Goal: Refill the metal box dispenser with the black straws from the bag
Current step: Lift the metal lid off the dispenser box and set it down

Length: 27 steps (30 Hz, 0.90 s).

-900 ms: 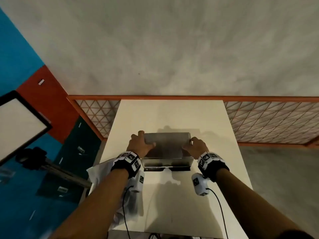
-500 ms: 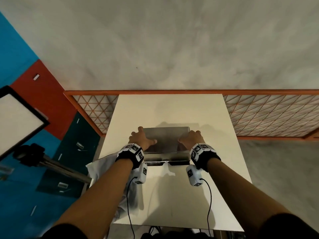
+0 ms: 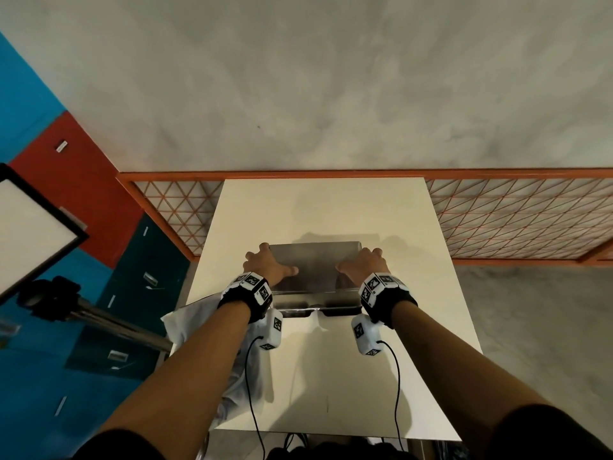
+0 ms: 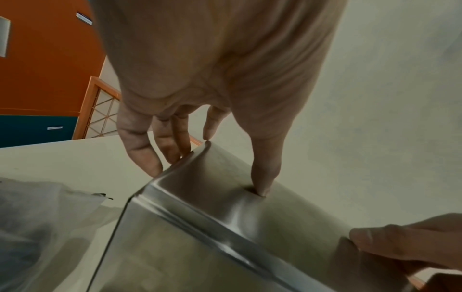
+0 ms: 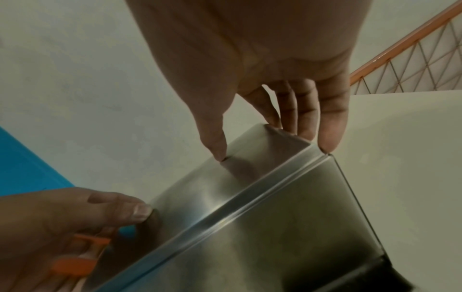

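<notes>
The metal box dispenser [image 3: 315, 267] stands in the middle of the white table [image 3: 325, 376] with its lid down. My left hand [image 3: 268, 263] grips the lid's left end, thumb on top and fingers down the side [image 4: 160, 168]. At the lid's right end my right hand [image 3: 361, 263] grips the same way, with its thumb tip [image 5: 220, 156] pressed on the steel [image 5: 275, 217]. A crumpled white plastic bag [image 3: 195, 320] lies at the table's left edge under my left forearm, also seen in the left wrist view [image 4: 37, 217]. No black straws show.
An orange railing with mesh [image 3: 331, 174] runs behind the table. A light panel on a tripod [image 3: 30, 234] stands at the left, beside red and teal cabinets [image 3: 139, 267]. Bare tabletop lies in front of and behind the box.
Both thumbs have slid inward onto the lid's top. The box stays in the same place on the table.
</notes>
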Each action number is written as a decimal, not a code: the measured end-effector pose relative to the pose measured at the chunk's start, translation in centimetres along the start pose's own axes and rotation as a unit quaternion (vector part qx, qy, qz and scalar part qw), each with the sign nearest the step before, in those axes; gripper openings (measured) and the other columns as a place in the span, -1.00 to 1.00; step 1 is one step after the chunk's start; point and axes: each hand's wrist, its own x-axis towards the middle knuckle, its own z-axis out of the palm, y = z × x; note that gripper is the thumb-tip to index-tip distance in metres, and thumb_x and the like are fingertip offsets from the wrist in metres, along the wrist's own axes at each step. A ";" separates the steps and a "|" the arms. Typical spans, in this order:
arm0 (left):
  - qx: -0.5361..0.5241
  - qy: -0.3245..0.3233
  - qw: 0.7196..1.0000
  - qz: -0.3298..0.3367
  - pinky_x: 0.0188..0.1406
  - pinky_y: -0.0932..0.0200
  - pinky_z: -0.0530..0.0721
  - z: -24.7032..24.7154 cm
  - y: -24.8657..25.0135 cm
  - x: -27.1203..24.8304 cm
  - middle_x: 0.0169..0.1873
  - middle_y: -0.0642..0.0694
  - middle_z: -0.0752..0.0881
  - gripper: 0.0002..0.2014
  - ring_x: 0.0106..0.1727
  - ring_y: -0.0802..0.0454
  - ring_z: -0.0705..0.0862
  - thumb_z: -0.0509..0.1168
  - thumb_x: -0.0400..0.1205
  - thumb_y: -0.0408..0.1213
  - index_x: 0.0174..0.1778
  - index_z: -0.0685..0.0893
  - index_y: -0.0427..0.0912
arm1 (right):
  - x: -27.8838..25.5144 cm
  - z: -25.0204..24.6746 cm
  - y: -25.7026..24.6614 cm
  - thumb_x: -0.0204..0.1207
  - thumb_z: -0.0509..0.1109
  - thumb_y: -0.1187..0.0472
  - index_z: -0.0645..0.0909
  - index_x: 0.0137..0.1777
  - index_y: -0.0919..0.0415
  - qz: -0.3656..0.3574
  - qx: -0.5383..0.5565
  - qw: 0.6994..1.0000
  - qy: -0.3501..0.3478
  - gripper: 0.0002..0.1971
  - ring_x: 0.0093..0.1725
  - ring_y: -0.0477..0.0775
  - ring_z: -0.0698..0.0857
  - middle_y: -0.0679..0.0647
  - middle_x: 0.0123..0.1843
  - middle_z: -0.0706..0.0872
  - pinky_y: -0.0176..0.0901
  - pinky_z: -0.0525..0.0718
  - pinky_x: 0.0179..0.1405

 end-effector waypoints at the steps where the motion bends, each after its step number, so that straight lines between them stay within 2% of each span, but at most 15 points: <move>1: -0.002 0.001 1.000 0.000 0.43 -0.24 0.61 0.0 0.0 0.0 0.46 -0.34 0.46 0.04 0.44 -0.37 0.55 0.65 0.32 0.24 0.60 0.33 -0.13 | 0.0 0.0 0.0 0.25 0.41 -0.06 0.51 0.28 0.20 0.000 0.002 1.000 -0.001 -0.40 0.25 0.31 0.55 0.16 0.23 0.45 0.14 0.61 0.19; 7: -0.029 0.020 0.999 0.012 0.45 -0.24 0.59 -0.6 0.3 -0.4 0.43 -0.33 0.47 0.02 0.44 -0.37 0.54 0.67 0.30 0.24 0.58 0.38 -0.12 | 0.6 0.0 0.1 0.27 0.42 -0.14 0.52 0.18 0.18 0.003 0.015 1.000 -0.010 -0.45 0.21 0.27 0.53 0.16 0.20 0.49 0.06 0.57 0.14; 12: -0.038 0.031 0.998 0.028 0.43 -0.22 0.61 -1.7 1.0 -1.2 0.39 -0.29 0.48 -0.05 0.39 -0.34 0.56 0.66 0.31 0.21 0.52 0.45 -0.16 | 0.3 -0.6 0.6 0.45 0.42 -0.08 0.56 0.20 0.26 -0.015 0.024 1.000 -0.008 -0.53 0.29 0.28 0.50 0.10 0.03 0.45 0.12 0.53 0.36; 15: -0.069 0.037 0.996 0.038 0.40 -0.20 0.65 -1.8 0.5 -2.3 0.36 -0.27 0.53 -0.11 0.34 -0.30 0.61 0.66 0.32 0.18 0.47 0.50 -0.16 | 0.0 -0.8 1.4 0.38 0.46 -0.15 0.49 0.35 0.27 -0.012 0.068 0.998 0.016 -0.34 0.25 0.29 0.56 0.18 0.23 0.48 0.09 0.57 0.28; 17: -0.092 0.042 0.994 0.047 0.37 -0.16 0.67 -1.7 0.0 -3.4 0.36 -0.27 0.58 -0.14 0.32 -0.28 0.65 0.64 0.35 0.17 0.48 0.51 -0.17 | -0.2 -0.9 2.1 0.39 0.43 -0.17 0.49 0.36 0.28 -0.019 0.078 0.996 0.029 -0.33 0.22 0.30 0.57 0.20 0.25 0.50 0.05 0.57 0.20; 20: -0.110 0.045 0.991 0.056 0.32 -0.05 0.64 -0.8 -0.8 -5.7 0.34 -0.28 0.62 -0.29 0.33 -0.29 0.64 0.56 0.51 0.07 0.46 0.51 -0.21 | -1.2 -1.0 3.6 0.43 0.37 -0.16 0.51 0.29 0.30 -0.034 0.082 0.994 0.064 -0.40 0.21 0.32 0.58 0.23 0.23 0.54 0.06 0.56 0.15; 23: -0.135 0.036 0.989 0.057 0.26 -0.04 0.63 0.4 -1.5 -8.5 0.29 -0.23 0.68 -0.47 0.30 -0.26 0.66 0.47 0.63 -0.05 0.42 0.52 -0.23 | -2.3 -1.1 5.7 0.51 0.35 -0.13 0.51 0.29 0.27 -0.045 0.072 0.994 0.070 -0.48 0.23 0.34 0.59 0.24 0.26 0.57 0.06 0.54 0.16; 25: -0.149 0.024 0.987 0.063 0.21 0.00 0.67 1.1 -2.1 -10.2 0.17 -0.13 0.72 -0.56 0.22 -0.19 0.70 0.43 0.67 -0.11 0.41 0.53 -0.20 | -3.4 -1.4 7.3 0.57 0.36 -0.10 0.52 0.31 0.27 -0.054 0.065 0.994 0.074 -0.51 0.24 0.33 0.60 0.25 0.28 0.59 0.02 0.52 0.15; 27: -0.177 0.007 0.982 0.065 0.21 -0.11 0.76 2.2 -2.9 -11.4 0.03 -0.04 0.75 -0.67 0.12 -0.15 0.74 0.43 0.67 -0.18 0.31 0.55 -0.13 | -4.5 -1.6 9.2 0.58 0.37 -0.08 0.54 0.30 0.27 -0.064 0.055 0.993 0.080 -0.54 0.24 0.32 0.60 0.25 0.28 0.61 0.01 0.53 0.14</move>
